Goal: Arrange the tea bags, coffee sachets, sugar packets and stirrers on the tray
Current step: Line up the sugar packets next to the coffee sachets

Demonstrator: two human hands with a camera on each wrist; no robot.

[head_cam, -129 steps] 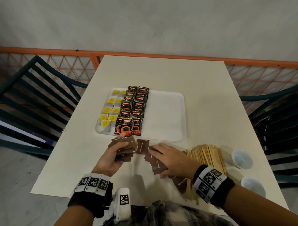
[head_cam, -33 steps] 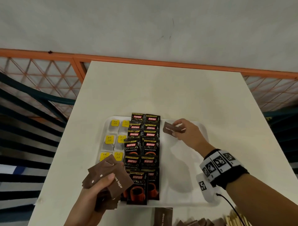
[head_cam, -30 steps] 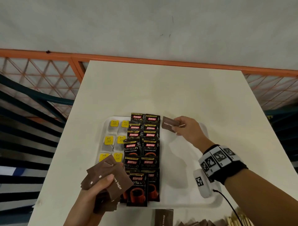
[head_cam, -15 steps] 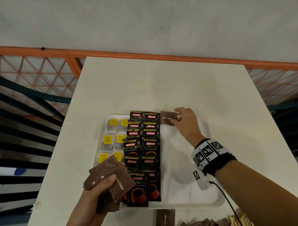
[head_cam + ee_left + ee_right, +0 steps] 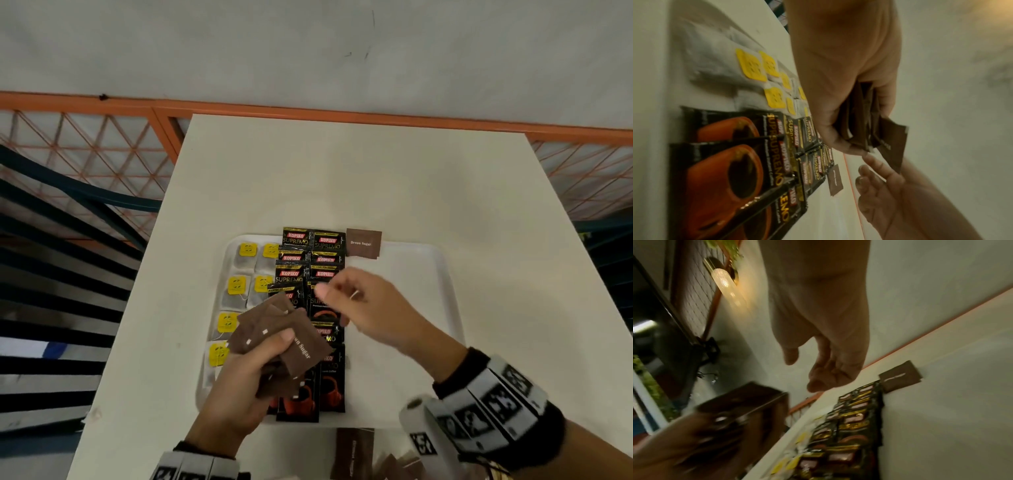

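A white tray [image 5: 428, 270] holds tea bags [image 5: 239, 263] with yellow tags at its left and black coffee sachets [image 5: 311, 246] in two columns beside them. One brown sugar packet [image 5: 363, 242] lies at the tray's far edge, just right of the sachets; it also shows in the wrist views [image 5: 835, 180] [image 5: 900, 376]. My left hand [image 5: 253, 370] grips a fanned stack of brown sugar packets [image 5: 274, 335] over the tray's near left. My right hand [image 5: 363, 305] hovers empty over the sachets, fingers loosely curled, close to the stack.
More brown sugar packets [image 5: 352, 452] lie on the white table [image 5: 342, 178] in front of the tray. An orange railing [image 5: 308, 109] runs behind the table. Dark chair slats [image 5: 51, 274] stand at the left.
My right hand let go of the sugar packet at the tray's far edge and drew back toward the stack in my left hand. The left hand stayed put.
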